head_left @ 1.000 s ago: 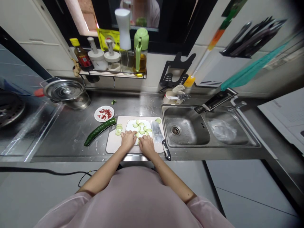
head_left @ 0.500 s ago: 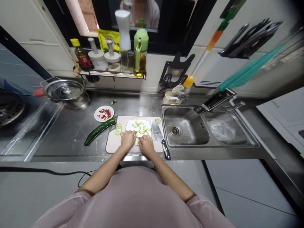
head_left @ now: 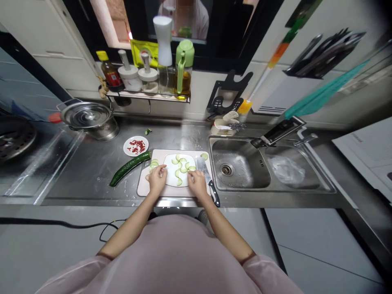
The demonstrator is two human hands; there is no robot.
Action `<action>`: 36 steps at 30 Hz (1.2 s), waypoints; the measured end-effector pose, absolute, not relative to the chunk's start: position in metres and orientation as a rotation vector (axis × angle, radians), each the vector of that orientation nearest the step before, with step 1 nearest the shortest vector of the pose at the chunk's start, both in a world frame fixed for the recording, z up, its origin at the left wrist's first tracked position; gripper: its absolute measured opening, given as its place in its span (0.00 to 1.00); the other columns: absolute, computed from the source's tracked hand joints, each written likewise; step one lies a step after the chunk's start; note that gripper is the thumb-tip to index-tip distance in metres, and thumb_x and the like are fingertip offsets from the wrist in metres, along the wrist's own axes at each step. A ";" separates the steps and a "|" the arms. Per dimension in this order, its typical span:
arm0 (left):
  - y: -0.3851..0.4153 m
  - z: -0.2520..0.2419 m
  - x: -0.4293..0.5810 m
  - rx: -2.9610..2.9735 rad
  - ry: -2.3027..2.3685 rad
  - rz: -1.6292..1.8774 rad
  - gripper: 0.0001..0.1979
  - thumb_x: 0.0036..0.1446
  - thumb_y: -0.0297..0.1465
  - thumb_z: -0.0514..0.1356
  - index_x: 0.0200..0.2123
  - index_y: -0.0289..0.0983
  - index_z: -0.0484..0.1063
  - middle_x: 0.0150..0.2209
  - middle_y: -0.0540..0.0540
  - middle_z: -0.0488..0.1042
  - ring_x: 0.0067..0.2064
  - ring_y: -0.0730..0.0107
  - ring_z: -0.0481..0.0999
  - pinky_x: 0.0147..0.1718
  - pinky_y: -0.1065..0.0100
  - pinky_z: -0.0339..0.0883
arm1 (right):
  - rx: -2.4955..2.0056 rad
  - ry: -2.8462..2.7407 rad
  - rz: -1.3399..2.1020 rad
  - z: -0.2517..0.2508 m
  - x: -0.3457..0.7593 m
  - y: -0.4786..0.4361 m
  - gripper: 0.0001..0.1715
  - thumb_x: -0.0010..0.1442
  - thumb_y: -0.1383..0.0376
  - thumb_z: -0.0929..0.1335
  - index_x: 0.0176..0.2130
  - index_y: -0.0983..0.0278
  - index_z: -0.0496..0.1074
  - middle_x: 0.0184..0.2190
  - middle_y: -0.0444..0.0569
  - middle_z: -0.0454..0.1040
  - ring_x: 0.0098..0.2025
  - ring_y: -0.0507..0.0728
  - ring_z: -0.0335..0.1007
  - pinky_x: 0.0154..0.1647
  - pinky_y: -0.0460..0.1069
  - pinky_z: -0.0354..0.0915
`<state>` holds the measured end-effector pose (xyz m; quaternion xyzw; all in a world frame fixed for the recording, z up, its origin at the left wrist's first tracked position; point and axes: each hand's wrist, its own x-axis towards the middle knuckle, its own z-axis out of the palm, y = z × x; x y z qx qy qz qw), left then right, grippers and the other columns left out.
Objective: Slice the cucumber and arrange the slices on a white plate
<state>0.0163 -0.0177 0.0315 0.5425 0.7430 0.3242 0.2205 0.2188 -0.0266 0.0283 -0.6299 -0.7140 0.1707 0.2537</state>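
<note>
A white plate (head_left: pixel 170 165) with several pale green cucumber slices (head_left: pixel 182 167) sits on a pinkish cutting board (head_left: pixel 145 187). My left hand (head_left: pixel 157 180) rests at the plate's left edge with fingers curled; whether it holds anything is unclear. My right hand (head_left: pixel 197 183) lies at the plate's right edge, fingers bent, next to a cleaver (head_left: pixel 205 175) lying on the board. More slices (head_left: pixel 153 164) lie on the board's far left corner. A whole cucumber piece (head_left: pixel 129 167) lies on the counter left of the board.
A small dish of chopped red chilli (head_left: pixel 136 145) stands behind the cucumber. A steel pot with lid (head_left: pixel 87 118) is at the left, a shelf of condiment bottles (head_left: pixel 147 77) behind. The sink (head_left: pixel 241 165) lies to the right with a faucet (head_left: pixel 280 130).
My hands were together at the near middle of the plate; they have moved apart to its left and right edges. The view shifted slightly.
</note>
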 end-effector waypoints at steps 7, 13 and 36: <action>-0.041 0.016 -0.016 1.140 2.264 1.071 0.15 0.57 0.36 0.56 0.47 0.42 0.73 0.36 0.49 0.76 0.35 0.66 0.72 0.51 0.54 0.55 | -1.668 -1.675 0.390 0.033 0.256 -0.021 0.17 0.62 0.62 0.61 0.39 0.64 0.77 0.34 0.51 0.76 0.39 0.59 0.66 0.44 0.52 0.61; -0.044 0.015 -0.023 1.084 2.384 0.886 0.18 0.56 0.37 0.57 0.50 0.43 0.70 0.40 0.44 0.76 0.46 0.54 0.71 0.52 0.49 0.53 | -1.677 -1.661 0.396 0.036 0.254 -0.023 0.18 0.61 0.61 0.60 0.38 0.65 0.77 0.34 0.52 0.76 0.39 0.59 0.66 0.44 0.52 0.61; -0.017 0.010 -0.022 1.167 2.499 0.536 0.18 0.57 0.41 0.56 0.48 0.41 0.71 0.49 0.36 0.72 0.54 0.44 0.65 0.51 0.47 0.52 | -1.605 -1.689 0.474 0.029 0.243 -0.032 0.19 0.61 0.59 0.61 0.38 0.65 0.77 0.34 0.53 0.77 0.39 0.60 0.67 0.44 0.54 0.62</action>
